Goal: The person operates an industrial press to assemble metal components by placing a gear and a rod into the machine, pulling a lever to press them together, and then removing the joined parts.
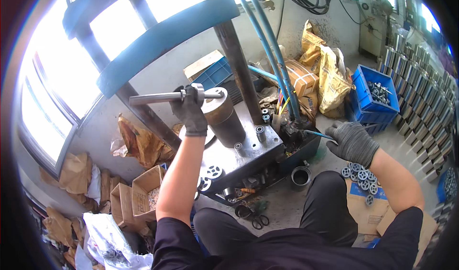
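Observation:
My left hand (192, 114), in a dark grey glove, is closed round a steel rod (155, 98) with a thick ring (199, 92) on it. The rod lies roughly level, its right end over the top of an upright steel cylinder (224, 123). That cylinder stands on the metal bed (260, 148) of a blue press (165, 33). Small bushings (260, 132) stand on the bed, and spoked wheels (213, 171) are at its near left corner. Over on the right, my gloved right hand (353, 143) is closed on the end of a thin blue lever (319, 135).
Blue crates (370, 95) of metal parts stand at right, beside stacked shiny tubes (416, 93). More spoked wheels (362, 175) lie by my right knee. A black-filled can (300, 175) and scissors (260, 221) are on the floor. Cartons (146, 193) sit at left, yellow sacks (332, 81) behind.

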The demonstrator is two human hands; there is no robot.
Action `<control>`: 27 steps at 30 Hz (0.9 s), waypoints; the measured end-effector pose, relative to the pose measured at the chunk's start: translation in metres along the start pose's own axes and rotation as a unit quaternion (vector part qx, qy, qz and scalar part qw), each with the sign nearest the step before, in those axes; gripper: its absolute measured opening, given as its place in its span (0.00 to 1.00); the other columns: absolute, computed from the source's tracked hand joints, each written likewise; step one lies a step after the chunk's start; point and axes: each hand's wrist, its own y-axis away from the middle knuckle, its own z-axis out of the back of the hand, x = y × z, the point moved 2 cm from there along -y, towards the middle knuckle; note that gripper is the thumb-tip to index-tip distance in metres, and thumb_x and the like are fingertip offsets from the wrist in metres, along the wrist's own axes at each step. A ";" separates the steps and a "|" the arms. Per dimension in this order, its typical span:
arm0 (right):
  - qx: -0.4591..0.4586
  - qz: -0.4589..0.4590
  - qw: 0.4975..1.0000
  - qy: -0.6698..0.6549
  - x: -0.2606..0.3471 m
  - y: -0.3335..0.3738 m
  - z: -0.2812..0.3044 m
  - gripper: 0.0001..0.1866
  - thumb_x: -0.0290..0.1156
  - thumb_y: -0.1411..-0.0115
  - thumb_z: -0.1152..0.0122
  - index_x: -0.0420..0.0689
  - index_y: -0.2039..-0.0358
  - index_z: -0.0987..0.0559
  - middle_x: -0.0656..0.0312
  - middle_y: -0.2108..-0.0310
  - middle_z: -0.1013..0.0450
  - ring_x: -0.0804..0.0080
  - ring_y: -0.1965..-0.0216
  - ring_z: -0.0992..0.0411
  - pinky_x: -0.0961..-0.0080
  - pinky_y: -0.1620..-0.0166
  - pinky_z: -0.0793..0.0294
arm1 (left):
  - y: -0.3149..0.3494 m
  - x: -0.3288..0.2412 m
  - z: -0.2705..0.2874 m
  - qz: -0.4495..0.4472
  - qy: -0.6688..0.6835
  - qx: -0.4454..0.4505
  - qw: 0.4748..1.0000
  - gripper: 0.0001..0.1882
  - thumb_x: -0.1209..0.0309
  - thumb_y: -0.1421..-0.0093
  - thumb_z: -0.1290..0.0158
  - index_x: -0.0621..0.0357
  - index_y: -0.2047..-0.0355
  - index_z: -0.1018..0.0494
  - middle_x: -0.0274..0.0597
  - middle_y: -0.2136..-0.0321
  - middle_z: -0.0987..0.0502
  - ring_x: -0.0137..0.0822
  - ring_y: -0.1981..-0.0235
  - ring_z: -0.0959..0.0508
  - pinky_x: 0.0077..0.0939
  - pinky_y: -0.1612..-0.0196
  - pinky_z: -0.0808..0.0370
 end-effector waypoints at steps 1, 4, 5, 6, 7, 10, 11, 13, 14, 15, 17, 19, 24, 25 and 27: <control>-0.041 0.015 0.999 -0.001 -0.001 0.001 -0.003 0.15 0.40 0.40 0.33 0.44 0.58 0.19 0.50 0.65 0.23 0.47 0.63 0.21 0.51 0.59 0.22 | -0.017 0.010 0.001 -0.002 -0.003 0.004 1.000 0.10 0.82 0.34 0.42 0.58 0.55 0.29 0.38 0.63 0.24 0.29 0.68 0.20 0.24 0.65 0.18; -0.136 0.013 0.990 -0.022 -0.002 0.005 -0.001 0.13 0.36 0.40 0.32 0.43 0.59 0.18 0.50 0.67 0.24 0.47 0.64 0.21 0.52 0.60 0.22 | -0.044 0.030 -0.010 -0.007 0.049 -0.009 0.999 0.14 0.85 0.36 0.42 0.56 0.55 0.31 0.37 0.64 0.25 0.33 0.66 0.18 0.29 0.65 0.13; -0.136 0.010 0.990 -0.026 -0.002 0.004 -0.002 0.13 0.36 0.40 0.32 0.43 0.59 0.18 0.50 0.67 0.24 0.47 0.64 0.21 0.52 0.60 0.22 | -0.047 0.034 -0.016 -0.007 0.041 -0.032 0.999 0.15 0.88 0.37 0.45 0.57 0.57 0.33 0.39 0.67 0.25 0.32 0.71 0.19 0.28 0.69 0.14; -0.195 0.015 0.980 -0.028 -0.002 0.003 0.001 0.09 0.34 0.40 0.33 0.44 0.62 0.20 0.51 0.68 0.23 0.48 0.66 0.21 0.53 0.61 0.22 | -0.050 0.036 -0.020 -0.009 0.032 -0.056 0.998 0.16 0.91 0.38 0.47 0.58 0.59 0.35 0.40 0.70 0.26 0.32 0.76 0.20 0.28 0.73 0.15; -0.254 0.021 0.967 -0.030 -0.002 0.001 0.003 0.07 0.32 0.41 0.33 0.44 0.66 0.21 0.51 0.70 0.23 0.49 0.67 0.21 0.53 0.63 0.21 | -0.054 0.040 -0.019 -0.010 0.058 -0.040 0.997 0.15 0.91 0.39 0.47 0.58 0.59 0.35 0.41 0.70 0.26 0.33 0.75 0.19 0.27 0.73 0.15; -0.336 0.041 0.941 0.001 -0.016 -0.015 0.014 0.05 0.30 0.40 0.35 0.45 0.66 0.21 0.52 0.70 0.24 0.50 0.69 0.22 0.55 0.65 0.22 | -0.057 0.044 -0.029 -0.005 -0.036 -0.033 0.999 0.15 0.90 0.39 0.46 0.58 0.59 0.36 0.41 0.70 0.26 0.34 0.74 0.18 0.27 0.72 0.15; -0.372 0.047 0.927 0.003 -0.022 -0.028 0.018 0.05 0.29 0.40 0.35 0.45 0.65 0.22 0.52 0.71 0.24 0.49 0.69 0.22 0.55 0.65 0.21 | -0.063 0.047 -0.025 -0.007 -0.038 -0.028 0.999 0.16 0.90 0.39 0.46 0.58 0.58 0.36 0.42 0.68 0.25 0.34 0.73 0.17 0.27 0.71 0.13; -0.415 0.040 0.909 0.011 -0.040 -0.060 0.024 0.05 0.29 0.39 0.36 0.45 0.64 0.22 0.52 0.72 0.24 0.50 0.69 0.21 0.56 0.65 0.21 | -0.065 0.051 -0.024 -0.004 -0.048 -0.026 0.999 0.16 0.90 0.39 0.46 0.58 0.58 0.36 0.42 0.67 0.25 0.34 0.72 0.17 0.27 0.70 0.13; -0.423 0.028 0.905 0.016 -0.048 -0.076 0.024 0.04 0.29 0.39 0.37 0.45 0.64 0.22 0.52 0.72 0.25 0.50 0.69 0.21 0.56 0.64 0.21 | -0.065 0.054 -0.023 -0.002 -0.057 -0.026 0.998 0.16 0.90 0.39 0.46 0.58 0.57 0.36 0.42 0.66 0.25 0.35 0.71 0.16 0.27 0.69 0.12; -0.428 0.011 0.904 0.018 -0.057 -0.092 0.025 0.04 0.30 0.38 0.38 0.45 0.63 0.21 0.52 0.72 0.24 0.50 0.68 0.21 0.56 0.63 0.20 | -0.067 0.055 -0.021 0.000 -0.060 -0.026 0.998 0.16 0.90 0.39 0.46 0.58 0.57 0.36 0.42 0.66 0.25 0.35 0.71 0.16 0.27 0.69 0.12; -0.431 -0.003 0.902 0.017 -0.071 -0.126 0.026 0.05 0.31 0.37 0.39 0.45 0.63 0.21 0.51 0.71 0.24 0.51 0.67 0.20 0.56 0.63 0.20 | -0.071 0.057 -0.017 -0.009 -0.055 -0.029 0.998 0.17 0.89 0.39 0.45 0.58 0.57 0.35 0.40 0.64 0.26 0.34 0.70 0.17 0.26 0.68 0.12; -0.412 -0.049 0.910 -0.001 -0.082 -0.153 0.029 0.07 0.34 0.35 0.41 0.46 0.62 0.19 0.50 0.68 0.21 0.49 0.64 0.19 0.54 0.58 0.19 | -0.070 0.061 -0.016 -0.010 -0.061 -0.025 0.998 0.17 0.89 0.39 0.44 0.58 0.56 0.35 0.39 0.64 0.26 0.33 0.69 0.18 0.27 0.68 0.12; -0.358 -0.060 0.932 -0.015 -0.080 -0.192 0.027 0.10 0.35 0.33 0.43 0.44 0.60 0.17 0.48 0.60 0.19 0.46 0.59 0.19 0.51 0.51 0.20 | -0.078 0.063 -0.006 -0.030 -0.078 0.006 0.997 0.17 0.90 0.40 0.44 0.58 0.57 0.34 0.38 0.66 0.27 0.36 0.70 0.17 0.31 0.66 0.10; -0.354 -0.053 0.933 -0.015 -0.081 -0.195 0.025 0.11 0.35 0.33 0.43 0.44 0.59 0.17 0.48 0.60 0.19 0.46 0.58 0.19 0.52 0.51 0.20 | -0.080 0.062 -0.006 -0.036 -0.113 0.020 0.993 0.16 0.89 0.40 0.43 0.58 0.57 0.33 0.38 0.66 0.27 0.35 0.70 0.18 0.32 0.65 0.10; -0.347 -0.049 0.936 -0.022 -0.084 -0.198 0.025 0.12 0.36 0.33 0.44 0.43 0.59 0.17 0.47 0.58 0.18 0.46 0.57 0.19 0.52 0.51 0.20 | -0.083 0.057 -0.007 -0.042 -0.139 0.049 0.988 0.15 0.86 0.39 0.42 0.59 0.56 0.32 0.38 0.65 0.27 0.35 0.69 0.18 0.32 0.65 0.10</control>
